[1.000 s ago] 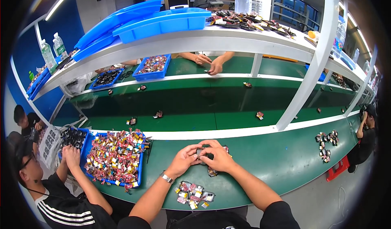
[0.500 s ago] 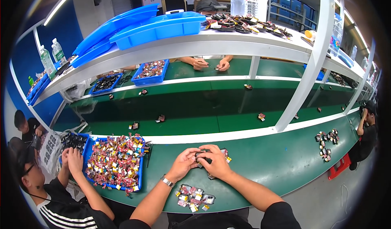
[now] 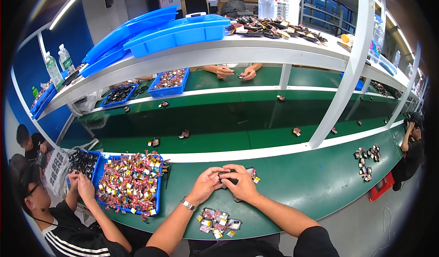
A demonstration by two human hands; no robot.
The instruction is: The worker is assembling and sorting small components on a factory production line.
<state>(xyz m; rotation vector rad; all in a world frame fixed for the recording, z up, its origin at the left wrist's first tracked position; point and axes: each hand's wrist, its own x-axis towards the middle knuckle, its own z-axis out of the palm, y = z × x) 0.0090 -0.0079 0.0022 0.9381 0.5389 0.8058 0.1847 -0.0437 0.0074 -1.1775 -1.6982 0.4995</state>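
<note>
Both my hands meet over the green bench (image 3: 292, 197). My left hand (image 3: 207, 183) has its fingers closed around the left side of a small black casing (image 3: 225, 175). From the other side my right hand (image 3: 241, 184) grips the same casing, thumb and fingers on its top and edge. Much of the casing is covered by my fingers. Partly hidden behind my right hand lie more small assemblies (image 3: 253, 175) with pink and yellow parts. Nearer my body, a loose group of black-cased assemblies (image 3: 219, 221) with white, pink and yellow pieces rests on the bench.
To the left stands a blue tray (image 3: 158, 201) heaped with small wired parts. Beside it, a co-worker's hands (image 3: 81, 184) work near a tray of black pieces (image 3: 83, 161). A green conveyor belt (image 3: 219, 138) carries scattered assemblies past a white post (image 3: 340, 83). Another assembly group (image 3: 366, 161) sits right.
Assemblies on the belt have shifted slightly right. My hands stay in place, with my right fingers a little lower over the casing. The co-worker's hands at left have come closer together.
</note>
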